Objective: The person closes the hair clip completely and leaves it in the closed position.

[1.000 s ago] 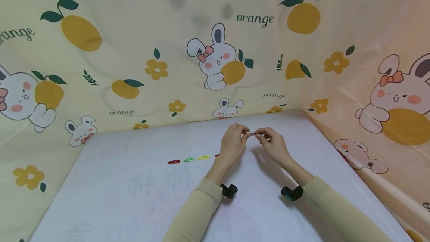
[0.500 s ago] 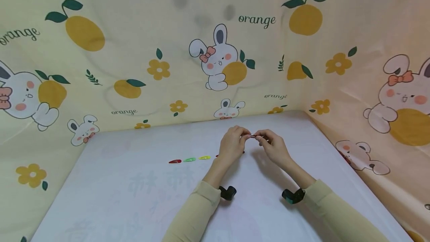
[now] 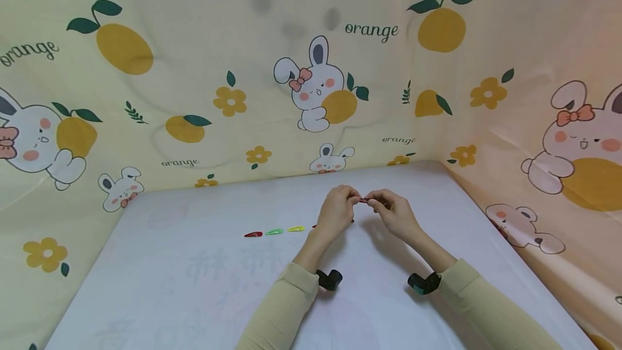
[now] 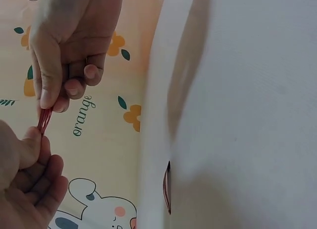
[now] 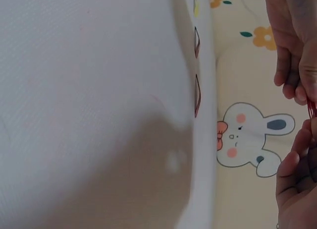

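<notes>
Above the back of the table, both hands pinch a small red snap hair clip (image 3: pixel 363 200) between them. My left hand (image 3: pixel 335 210) holds its left end between thumb and index finger. The other end is in the grip of my right hand (image 3: pixel 394 214). In the left wrist view the red strands of the clip (image 4: pixel 45 121) show between the two thumbs. On the table lies a row of clips: a red one (image 3: pixel 253 234), a green one (image 3: pixel 274 231) and a yellow one (image 3: pixel 296 229). Two dark red clips (image 5: pixel 197 42) continue the row, mostly hidden behind my left hand in the head view.
The white table (image 3: pixel 160 285) ends at a patterned cloth backdrop (image 3: pixel 233 139) with rabbits and oranges at the back and right. Black wrist cameras (image 3: pixel 330 280) sit at both cuffs. The hands' shadows fall on the tabletop.
Both hands, still pinching the red clip, have come slightly down in the head view. The clips on the table stay in place; the head view has shifted a little.
</notes>
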Available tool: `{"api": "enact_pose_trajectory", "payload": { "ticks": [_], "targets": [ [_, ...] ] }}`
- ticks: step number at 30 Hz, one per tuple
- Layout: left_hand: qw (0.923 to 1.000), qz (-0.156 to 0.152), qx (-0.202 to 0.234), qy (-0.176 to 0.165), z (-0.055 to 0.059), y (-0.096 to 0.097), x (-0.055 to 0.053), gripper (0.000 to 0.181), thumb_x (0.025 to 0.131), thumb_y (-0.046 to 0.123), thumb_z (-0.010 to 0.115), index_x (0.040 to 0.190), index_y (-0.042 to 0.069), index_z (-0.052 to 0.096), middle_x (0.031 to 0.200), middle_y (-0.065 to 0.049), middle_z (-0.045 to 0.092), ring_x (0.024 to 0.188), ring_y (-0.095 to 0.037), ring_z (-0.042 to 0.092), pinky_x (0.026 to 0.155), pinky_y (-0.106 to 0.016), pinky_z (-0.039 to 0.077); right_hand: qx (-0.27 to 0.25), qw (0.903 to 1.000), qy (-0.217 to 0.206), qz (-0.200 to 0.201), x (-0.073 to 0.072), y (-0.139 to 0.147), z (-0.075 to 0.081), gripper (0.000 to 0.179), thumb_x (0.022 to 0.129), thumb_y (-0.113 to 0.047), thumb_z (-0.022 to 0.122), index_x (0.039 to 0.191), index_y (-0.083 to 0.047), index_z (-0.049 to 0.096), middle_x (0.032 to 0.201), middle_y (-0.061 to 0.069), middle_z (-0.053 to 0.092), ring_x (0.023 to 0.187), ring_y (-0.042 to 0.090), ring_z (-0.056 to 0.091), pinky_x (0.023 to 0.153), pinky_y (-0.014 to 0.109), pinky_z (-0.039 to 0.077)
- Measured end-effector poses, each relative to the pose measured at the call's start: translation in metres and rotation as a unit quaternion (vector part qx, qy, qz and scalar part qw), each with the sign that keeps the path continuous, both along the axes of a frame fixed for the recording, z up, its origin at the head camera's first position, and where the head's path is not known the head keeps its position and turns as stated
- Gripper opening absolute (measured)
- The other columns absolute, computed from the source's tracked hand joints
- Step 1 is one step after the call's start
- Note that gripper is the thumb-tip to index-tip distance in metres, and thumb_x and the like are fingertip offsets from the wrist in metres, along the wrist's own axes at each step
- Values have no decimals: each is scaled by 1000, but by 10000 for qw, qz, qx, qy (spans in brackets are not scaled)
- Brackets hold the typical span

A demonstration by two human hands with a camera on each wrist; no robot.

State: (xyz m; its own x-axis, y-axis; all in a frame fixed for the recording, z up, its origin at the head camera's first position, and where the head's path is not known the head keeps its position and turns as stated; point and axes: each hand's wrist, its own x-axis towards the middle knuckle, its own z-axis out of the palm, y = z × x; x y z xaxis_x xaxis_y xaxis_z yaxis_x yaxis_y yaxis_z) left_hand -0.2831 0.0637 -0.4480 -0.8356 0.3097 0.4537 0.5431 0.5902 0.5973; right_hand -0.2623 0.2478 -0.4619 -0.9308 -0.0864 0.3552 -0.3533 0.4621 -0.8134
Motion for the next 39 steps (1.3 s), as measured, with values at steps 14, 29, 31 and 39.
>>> {"api": "enact_pose_trajectory", "payload": {
  "ticks": [14, 29, 31, 39],
  "targets": [
    [9996, -87, 166, -197, 1, 0, -2, 8, 101, 8, 66, 100, 5, 73, 100, -7, 74, 98, -25, 68, 89, -36, 53, 119, 9999, -37, 100, 17, -12, 26, 13, 100, 3, 64, 110, 10, 69, 99, 20, 73, 82, 17, 61, 70, 21, 49],
    [9964, -229, 527, -626, 1, 1, -2, 9, 102, 9, 66, 100, 5, 73, 96, -6, 72, 88, -16, 63, 77, -26, 51, -15, 9999, -64, 82, 3, 1, 7, 14, 101, -8, 67, 111, 0, 73, 98, 15, 73, 81, 10, 60, 68, 22, 49],
    [9943, -287, 653, -797, 1, 1, -2, 9, 102, 10, 66, 100, 5, 73, 95, -5, 72, 85, -13, 61, 75, -25, 50, -21, 9999, -114, 94, 3, 2, 7, 14, 102, -9, 67, 111, 0, 73, 98, 14, 73, 82, 10, 60, 69, 22, 50],
    [9792, -488, 1229, -1537, -3, -2, -2, 11, 103, 13, 64, 102, 6, 73, 92, 0, 71, 89, -11, 60, 80, -28, 52, -119, 9984, -404, 365, 5, 7, 10, 18, 104, -9, 64, 113, 4, 72, 96, 10, 71, 83, 12, 59, 71, 23, 51]
  ]
}}
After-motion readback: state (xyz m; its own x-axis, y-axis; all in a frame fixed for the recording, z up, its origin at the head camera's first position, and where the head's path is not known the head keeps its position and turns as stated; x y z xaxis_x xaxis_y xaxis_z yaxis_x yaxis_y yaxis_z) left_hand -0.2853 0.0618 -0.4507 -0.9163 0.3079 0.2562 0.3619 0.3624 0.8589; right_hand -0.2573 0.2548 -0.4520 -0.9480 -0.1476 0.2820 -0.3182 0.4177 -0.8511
